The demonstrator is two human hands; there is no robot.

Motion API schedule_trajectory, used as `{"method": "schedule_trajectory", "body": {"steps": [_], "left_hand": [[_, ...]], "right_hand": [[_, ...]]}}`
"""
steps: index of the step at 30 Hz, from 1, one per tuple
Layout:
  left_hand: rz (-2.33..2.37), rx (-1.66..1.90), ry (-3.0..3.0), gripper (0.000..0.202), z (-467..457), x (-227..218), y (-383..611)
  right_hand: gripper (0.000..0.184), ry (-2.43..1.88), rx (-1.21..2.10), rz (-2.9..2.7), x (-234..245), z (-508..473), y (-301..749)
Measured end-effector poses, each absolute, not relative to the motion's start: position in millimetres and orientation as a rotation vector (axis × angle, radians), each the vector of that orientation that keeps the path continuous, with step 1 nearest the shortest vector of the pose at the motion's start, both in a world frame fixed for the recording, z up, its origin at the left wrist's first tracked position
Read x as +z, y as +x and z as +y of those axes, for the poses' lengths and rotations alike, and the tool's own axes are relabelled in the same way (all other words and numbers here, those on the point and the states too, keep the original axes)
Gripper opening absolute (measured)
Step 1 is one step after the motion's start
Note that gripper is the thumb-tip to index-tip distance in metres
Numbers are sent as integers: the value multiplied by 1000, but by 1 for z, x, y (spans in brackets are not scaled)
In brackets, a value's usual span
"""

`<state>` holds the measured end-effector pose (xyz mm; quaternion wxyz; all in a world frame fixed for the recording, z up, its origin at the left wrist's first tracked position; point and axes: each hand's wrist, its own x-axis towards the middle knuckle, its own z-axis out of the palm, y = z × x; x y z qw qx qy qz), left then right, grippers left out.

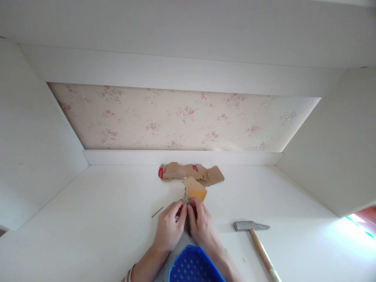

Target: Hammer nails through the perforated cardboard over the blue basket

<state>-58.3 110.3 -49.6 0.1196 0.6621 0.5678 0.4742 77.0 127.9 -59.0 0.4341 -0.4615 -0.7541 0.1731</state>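
1. Left hand [171, 228] and right hand [202, 223]: both pinched one cardboard piece [195, 188], just beyond the blue container [192, 260].
2. Long axis ran roughly away from the container, uneven far end outward.
3. Near end: largely hidden by the grip; container, cut off below.

The piece of cardboard [194, 188] is in the lower middle of the frame, very slightly right of the centre line. It is small and irregular, with uneven edges. Its upper part is plain tan, sprinkled with small dark dots or holes; below that, toward the right, a flat orange-yellow patch spreads to the right-hand corner. The left edge looks rough, ragged and greyish brown. The broad part points toward the top of the frame, and the piece narrows toward the bottom, where it is pinched from both sides. That lower end is largely covered, so its folds cannot be told.
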Motion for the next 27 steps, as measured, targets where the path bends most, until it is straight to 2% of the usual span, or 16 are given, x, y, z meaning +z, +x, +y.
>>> {"method": "schedule_trajectory", "body": {"steps": [5,13,20,27], "left_hand": [[1669,1379,1922,17,111,-49,-57],[1749,1486,1979,19,113,-53,-60],[1771,1550,1419,29,120,-47,-77],[1465,1665,949,35,127,-53,-80]], "right_hand": [[22,-1097,412,-1934,-58,127,80],[21,-1096,304,-1864,-63,124,82],[21,-1263,257,-1598,-66,136,92],[28,-1468,331,-1565,-69,147,97]]}}
